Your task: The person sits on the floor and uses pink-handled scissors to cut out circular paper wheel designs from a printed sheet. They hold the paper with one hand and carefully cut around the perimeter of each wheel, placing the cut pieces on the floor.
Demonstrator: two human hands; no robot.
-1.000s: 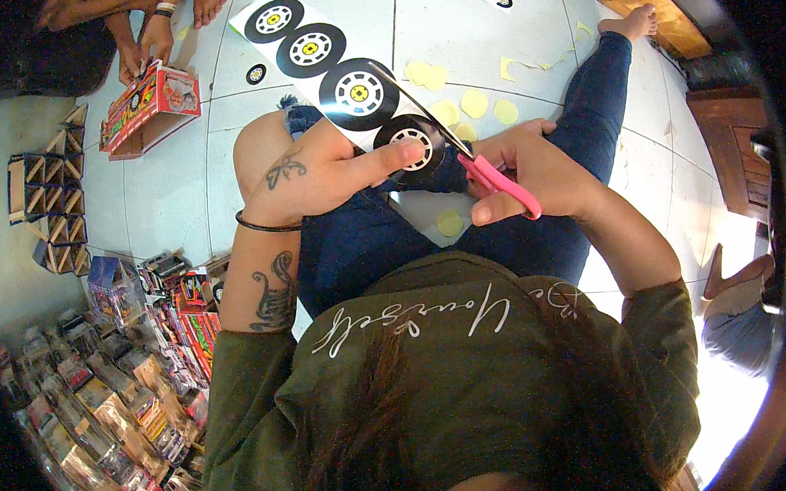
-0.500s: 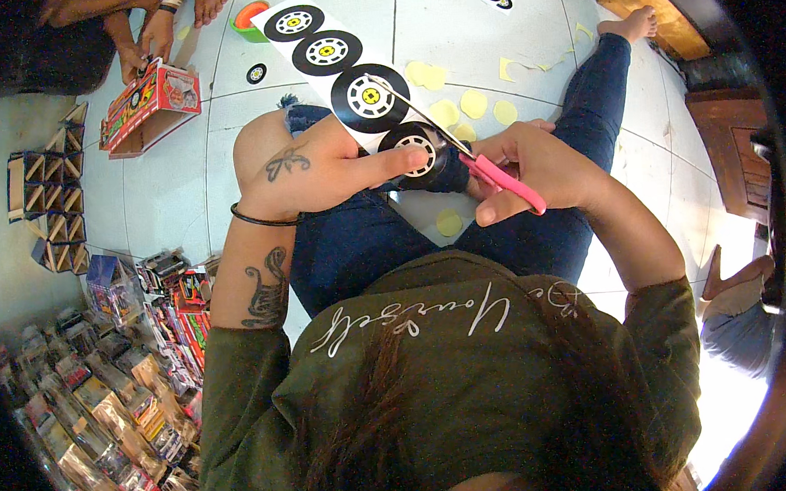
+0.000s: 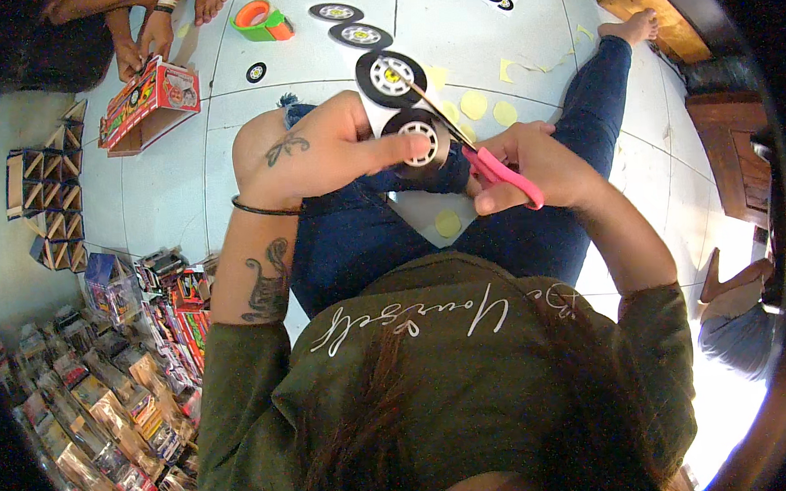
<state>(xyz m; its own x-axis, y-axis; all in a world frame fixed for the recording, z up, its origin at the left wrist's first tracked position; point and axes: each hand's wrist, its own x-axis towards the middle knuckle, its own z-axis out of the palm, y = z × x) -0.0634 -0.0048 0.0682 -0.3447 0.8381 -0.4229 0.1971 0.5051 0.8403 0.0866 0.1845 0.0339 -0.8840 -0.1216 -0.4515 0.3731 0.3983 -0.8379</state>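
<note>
My left hand (image 3: 327, 152) grips the near end of a white paper strip printed with several black wheels (image 3: 392, 79), its thumb lying over the nearest wheel. The strip's far end tips away and looks narrow. In my right hand (image 3: 543, 164) is a pair of scissors with pink handles (image 3: 506, 179), fingers through the loops. The metal blades point up and left, close by the wheel beyond my thumb. I cannot tell how much paper lies between them. Both hands are above my lap.
Yellow paper circles (image 3: 473, 105) and scraps lie on the tiled floor beyond my legs. An orange and green tape dispenser (image 3: 262, 21) stands ahead. At upper left another person's hands hold a red box (image 3: 152, 105). Several packed goods (image 3: 111, 407) fill the lower left.
The wheel strip has swung right and its far end has tipped away, uncovering more of the tape dispenser. The scissors' tips have shifted slightly up and right.
</note>
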